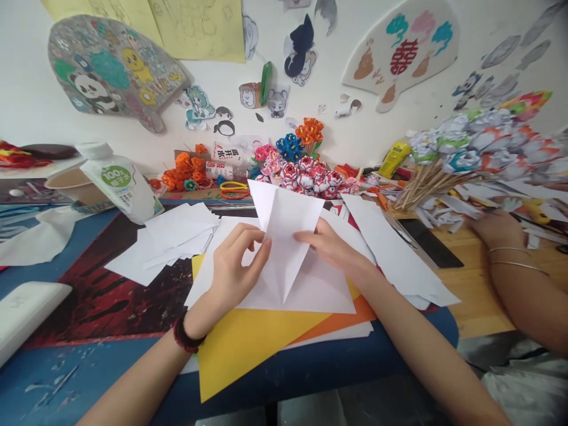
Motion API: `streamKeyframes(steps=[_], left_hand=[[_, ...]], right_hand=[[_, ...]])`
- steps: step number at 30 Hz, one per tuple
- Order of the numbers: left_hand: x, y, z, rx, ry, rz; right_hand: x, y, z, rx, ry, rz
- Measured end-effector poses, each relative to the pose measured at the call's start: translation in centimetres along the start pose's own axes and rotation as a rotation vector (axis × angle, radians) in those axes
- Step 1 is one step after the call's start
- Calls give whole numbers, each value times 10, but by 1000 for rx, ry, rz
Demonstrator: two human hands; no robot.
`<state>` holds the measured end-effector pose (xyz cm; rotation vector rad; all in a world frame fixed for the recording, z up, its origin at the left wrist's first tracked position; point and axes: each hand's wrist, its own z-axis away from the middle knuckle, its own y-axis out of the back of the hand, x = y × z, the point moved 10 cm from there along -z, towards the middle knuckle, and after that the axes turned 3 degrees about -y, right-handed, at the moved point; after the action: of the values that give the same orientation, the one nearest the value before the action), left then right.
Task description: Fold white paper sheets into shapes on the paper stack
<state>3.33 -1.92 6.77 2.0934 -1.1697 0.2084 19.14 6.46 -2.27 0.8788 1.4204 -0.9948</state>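
Observation:
A folded sheet of white paper [290, 216] is held up between my two hands, its pointed end down and its wide end up. My left hand [239, 260] pinches its left edge between thumb and fingers. On the right edge, my right hand [331, 242] grips with the thumb in front and the fingers hidden behind. Under it lie white sheets [328, 290], a yellow sheet [239, 343] and an orange sheet [341, 322]. To the left is a loose pile of white paper pieces [164, 236].
White sheets [394, 254] and a black phone [430, 242] lie to the right, near another person's arm [519, 266]. Behind stand paper flowers [310, 174], a white bottle [118, 180] and flowers on sticks [412, 180]. A white device [31, 313] lies at left.

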Motion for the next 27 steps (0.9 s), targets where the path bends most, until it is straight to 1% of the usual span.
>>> streamKeyframes(steps=[2, 5, 7, 10, 13, 16, 18, 20, 23, 25, 27], left_hand=[[-8, 3, 1, 14, 69, 8], [-31, 7, 5, 44, 229, 53], [-41, 8, 5, 59, 279, 123], [-44, 10, 0, 68, 244, 187], [-37, 13, -7, 56, 158, 102], [-25, 20, -11, 76, 33, -41], [-18, 23, -12, 90, -32, -134], [-12, 26, -13, 91, -85, -235], [-4, 29, -13, 87, -138, -341], [-3, 29, -14, 79, -131, -347], [-4, 29, -13, 66, -104, -326]], right_hand=[[-8, 17, -2, 106, 68, -27], [-26, 41, 0, 248, 184, -85], [-35, 56, 4, 328, 226, -114], [-35, 73, 6, 412, 222, -106], [-30, 82, 3, 466, 205, -47], [-29, 81, 3, 501, 216, 63], [-32, 74, 4, 484, 228, 155], [-36, 63, 6, 423, 245, 233], [-39, 46, 7, 282, 255, 275], [-39, 37, 7, 202, 236, 277], [-38, 35, 7, 182, 200, 282]])
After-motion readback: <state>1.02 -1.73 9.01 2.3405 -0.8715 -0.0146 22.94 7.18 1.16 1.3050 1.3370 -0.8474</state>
